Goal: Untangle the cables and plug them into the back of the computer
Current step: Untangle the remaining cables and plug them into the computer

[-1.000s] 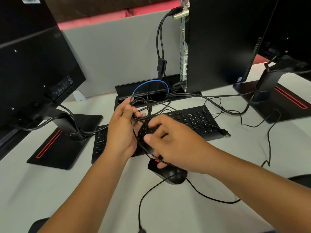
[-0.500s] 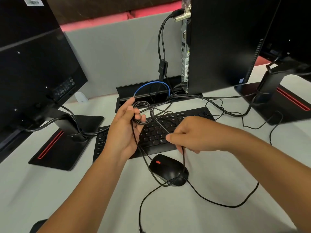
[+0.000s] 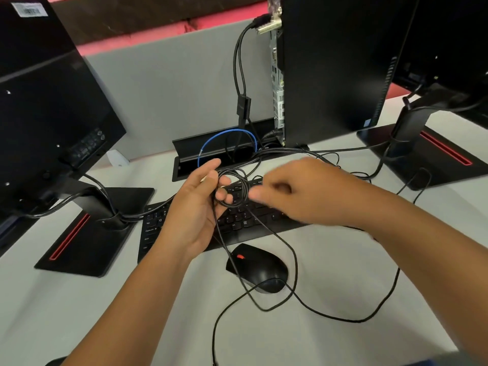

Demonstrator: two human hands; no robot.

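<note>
At the far left a black monitor stands on a flat stand with a red stripe, and dark cables run from its neck toward the middle of the pale tabletop. Right of that, the left hand is raised over the left part of the black keyboard, its fingers curled around a small coil of thin black cable, which loops around the fingertips. From this coil, strands hang down to the tabletop, cross just beside the black mouse near the keyboard's near edge, and sweep in a wide loop to the right. Behind the hands, a black cable tray sunk in the tabletop holds a blue cable arching up out of it. Above it, the upright black computer shows its back panel of ports on its left edge, with two dark cables already plugged in near the top. The right hand hovers over the middle of the keyboard, just beside the coil; it is blurred, its fingers bent inward toward the coil, and whether they pinch a strand I cannot tell. At the far right a second monitor stands on its own red-striped stand, with more cables trailing near it.
</note>
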